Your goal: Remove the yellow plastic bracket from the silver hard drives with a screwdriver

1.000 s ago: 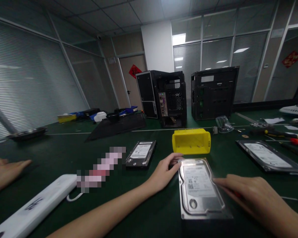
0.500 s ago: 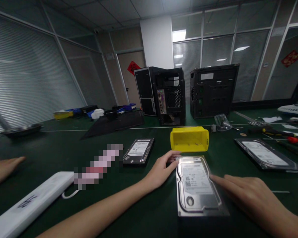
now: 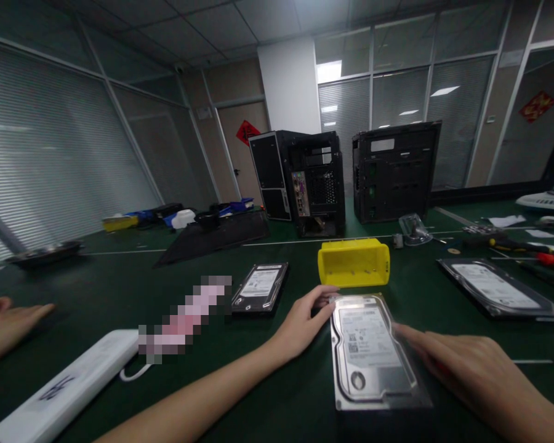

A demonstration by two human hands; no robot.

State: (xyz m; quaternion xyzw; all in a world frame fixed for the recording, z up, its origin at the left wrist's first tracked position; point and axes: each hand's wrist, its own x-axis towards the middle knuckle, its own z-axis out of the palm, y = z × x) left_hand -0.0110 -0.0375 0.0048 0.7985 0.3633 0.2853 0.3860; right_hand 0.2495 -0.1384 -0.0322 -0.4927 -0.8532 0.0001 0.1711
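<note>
A silver hard drive [image 3: 372, 354] lies label up on the green table [image 3: 120, 289] right in front of me. My left hand [image 3: 305, 323] reaches across from the left, and its bent fingertips pinch the drive's far left corner. My right hand [image 3: 466, 369] rests along the drive's right edge, index finger pointing forward against it. A bit of a red tool handle [image 3: 436, 369] shows under its fingers, and a thin metal rod [image 3: 533, 361] sticks out on the table to its right. A yellow plastic bin [image 3: 354, 263] lies on its side just beyond the drive.
A second hard drive [image 3: 260, 287] lies left of the bin, and a third [image 3: 496, 287] at the right. Two black computer cases [image 3: 305, 181] [image 3: 392, 172] stand at the back. A white bar [image 3: 60, 387] lies front left. Another person's hand [image 3: 4, 323] rests at the far left. Screwdrivers [image 3: 526, 246] lie at the right.
Both my hands stay on the drive in the same hold. Only the view shifts slightly, and the other person's hand at the far left barely moves.
</note>
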